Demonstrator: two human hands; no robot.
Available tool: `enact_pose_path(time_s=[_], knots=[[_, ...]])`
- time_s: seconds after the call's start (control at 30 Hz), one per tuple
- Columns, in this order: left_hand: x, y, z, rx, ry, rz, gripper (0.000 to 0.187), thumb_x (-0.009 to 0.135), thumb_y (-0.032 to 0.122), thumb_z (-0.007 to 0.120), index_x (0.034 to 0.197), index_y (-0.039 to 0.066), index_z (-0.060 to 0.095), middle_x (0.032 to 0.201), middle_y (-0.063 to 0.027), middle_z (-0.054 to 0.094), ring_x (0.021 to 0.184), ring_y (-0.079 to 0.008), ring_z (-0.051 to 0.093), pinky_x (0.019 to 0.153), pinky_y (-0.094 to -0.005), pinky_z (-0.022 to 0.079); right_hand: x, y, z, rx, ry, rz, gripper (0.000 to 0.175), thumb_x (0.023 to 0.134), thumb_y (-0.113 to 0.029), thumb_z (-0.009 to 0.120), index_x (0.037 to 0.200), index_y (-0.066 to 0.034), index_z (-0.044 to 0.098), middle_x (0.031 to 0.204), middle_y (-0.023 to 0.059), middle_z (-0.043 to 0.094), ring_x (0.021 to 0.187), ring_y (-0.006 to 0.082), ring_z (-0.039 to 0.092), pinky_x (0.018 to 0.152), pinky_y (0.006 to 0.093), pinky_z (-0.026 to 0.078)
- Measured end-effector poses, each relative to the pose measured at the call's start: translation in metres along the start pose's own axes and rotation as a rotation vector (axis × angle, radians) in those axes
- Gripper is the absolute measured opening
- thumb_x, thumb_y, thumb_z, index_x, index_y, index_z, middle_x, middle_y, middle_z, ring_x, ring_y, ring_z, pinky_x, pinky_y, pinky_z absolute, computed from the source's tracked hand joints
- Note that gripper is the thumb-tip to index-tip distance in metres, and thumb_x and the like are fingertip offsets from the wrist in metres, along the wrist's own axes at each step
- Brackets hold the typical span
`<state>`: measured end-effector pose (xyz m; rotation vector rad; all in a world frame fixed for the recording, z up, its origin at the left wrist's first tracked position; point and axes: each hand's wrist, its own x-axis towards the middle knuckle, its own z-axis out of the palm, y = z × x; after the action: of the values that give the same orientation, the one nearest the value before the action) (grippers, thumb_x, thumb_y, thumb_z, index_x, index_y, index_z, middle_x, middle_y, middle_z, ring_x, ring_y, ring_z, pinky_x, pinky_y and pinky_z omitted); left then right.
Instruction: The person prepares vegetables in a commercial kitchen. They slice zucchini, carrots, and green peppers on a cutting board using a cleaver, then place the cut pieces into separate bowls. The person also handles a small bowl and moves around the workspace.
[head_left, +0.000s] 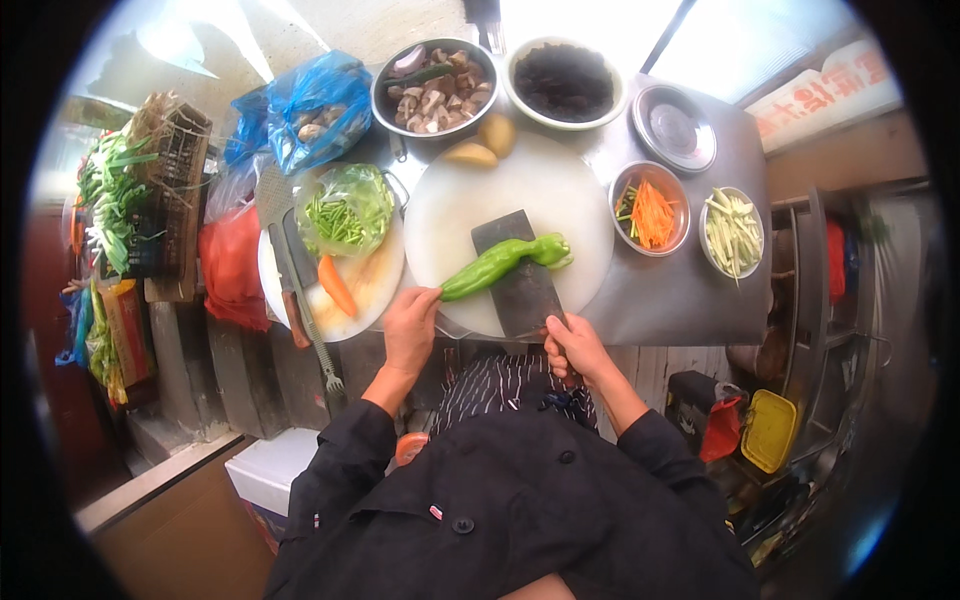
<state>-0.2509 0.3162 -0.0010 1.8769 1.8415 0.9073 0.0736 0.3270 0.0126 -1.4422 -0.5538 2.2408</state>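
A long green pepper (487, 270) lies slantwise across the blade of a Chinese cleaver (517, 300), its pale stem end to the right. With thumb and fingertips my left hand (411, 326) pinches the pepper's narrow left tip. My right hand (579, 349) is wrapped around the cleaver's handle, close to my body. Beneath both is a round white cutting board (442, 195); the blade is held flat over it, and whether it touches cannot be made out. Two pale yellow pieces, apparently peeled potato (496, 135), sit at the board's far edge.
Behind the board stand a metal bowl of cut mushrooms (439, 101) and a bowl of dark food (564, 82). Shredded carrot (654, 214) and pale strips (731, 232) fill bowls at right. At left, a second board (375, 300) holds a carrot piece (336, 285), a knife (292, 300) and bagged greens (341, 214).
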Motion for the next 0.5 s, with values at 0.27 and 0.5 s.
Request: enact_pose_path(time_s=[0.27,0.5], knots=[[0.003,-0.001,-0.005,0.003,-0.067,-0.081,0.030,0.094,0.004,0.082,0.124,0.007,0.079,0.107,-0.0148,0.075,0.098,-0.0340,0.074,0.087,-0.0421,0.060,0.017,0.033,0.042,-0.138,-0.112,0.018,0.026,0.116,-0.033,0.060,0.111,-0.0086,0.054,0.072,0.0003,0.051,0.049,0.0087,0.042,0.043,0.0286,0.038],[0.023,0.010,0.010,0.029,-0.118,0.132,0.055,0.085,0.005,0.087,0.138,0.007,0.072,0.125,-0.0141,0.071,0.116,-0.0376,0.066,0.102,-0.0472,0.054,0.005,0.020,0.030,-0.169,-0.097,0.009,0.026,0.116,-0.033,0.060,0.115,-0.0078,0.055,0.073,-0.0004,0.050,0.051,0.0083,0.042,0.045,0.0289,0.038]])
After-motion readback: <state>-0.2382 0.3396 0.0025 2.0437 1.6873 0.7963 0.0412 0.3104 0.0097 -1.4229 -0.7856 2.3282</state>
